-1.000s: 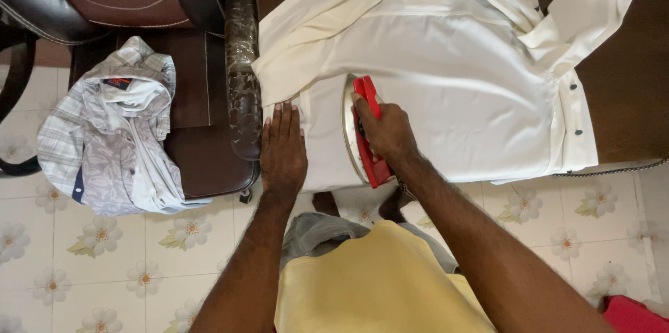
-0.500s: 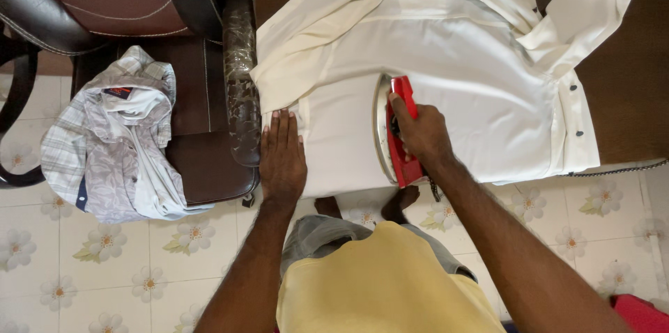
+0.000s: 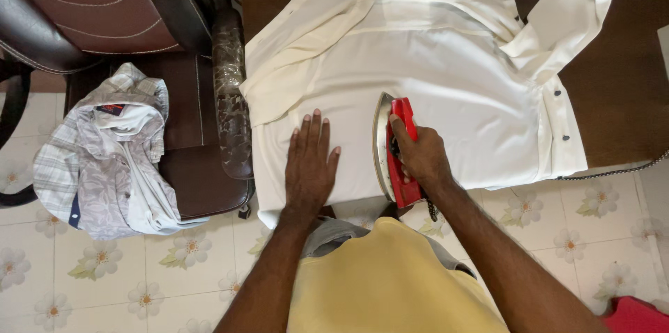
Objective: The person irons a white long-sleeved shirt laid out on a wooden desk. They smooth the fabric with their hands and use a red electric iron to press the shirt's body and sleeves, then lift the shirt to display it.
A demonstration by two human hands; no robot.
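1. The right hand (image 3: 420, 154) was wrapped around the red handle of the iron (image 3: 394, 150), its fingers clamped on the grip and the thumb lying along the top of the handle.
2. The iron rested on its metal soleplate on the cream shirt (image 3: 432, 89), with its pointed tip aimed away from the person and its heel close to the near edge of the cloth.
3. The left hand (image 3: 310, 166) lay flat, palm down, on the shirt just to the left of the iron; its fingers were straight, held close together and gripping nothing, with the thumb spread out towards the iron.
4. The cream shirt was spread over the dark brown desk (image 3: 627, 96). One sleeve was folded across the far left part, another trailed off at the far right corner, and a placket with dark buttons ran down the right side.
5. The near hem of the shirt hung slightly over the desk edge, above a floor of white tiles with a flower pattern (image 3: 139, 263).
6. A dark brown padded chair (image 3: 202, 159) stood to the left of the desk, its armrest just beside the shirt.
7. A crumpled checked shirt (image 3: 104, 159) lay on the chair seat and drooped over its front edge.
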